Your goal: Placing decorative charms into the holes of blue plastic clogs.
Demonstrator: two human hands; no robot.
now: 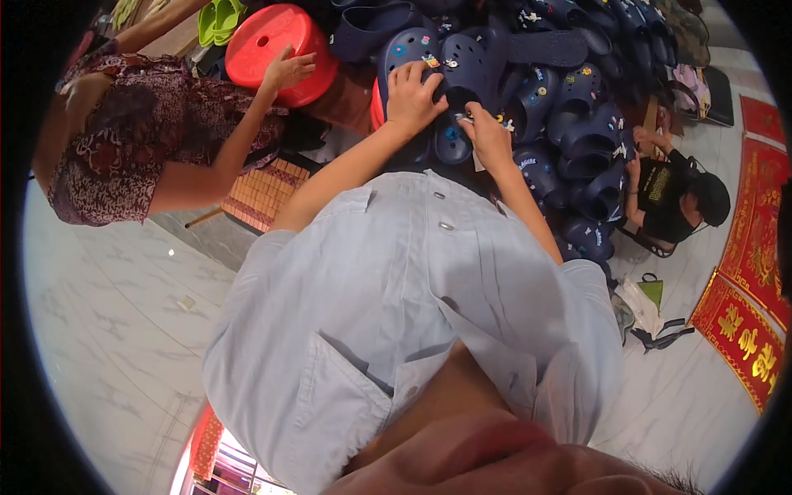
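Observation:
In front of me is a heap of navy foam clogs with holes, many of them carrying small coloured charms. My left hand (412, 97) lies over the toe of one navy clog (410, 49), its fingers bent and gripping the shoe. Beside it, my right hand (488, 134) is closed in a pinch at the near edge of the neighbouring navy clog (469, 64). A small dark and whitish bit shows at those fingertips, too small to name. Another charm-dotted navy clog (452, 142) sits between my two hands.
A red plastic stool (268, 37) stands at the far left, under the hand of a person in a patterned dress (177, 136). Near them are a slatted mat seat (262, 194) and lime-green clogs (219, 21). At right sits a person in black (664, 194), near red banners (747, 272).

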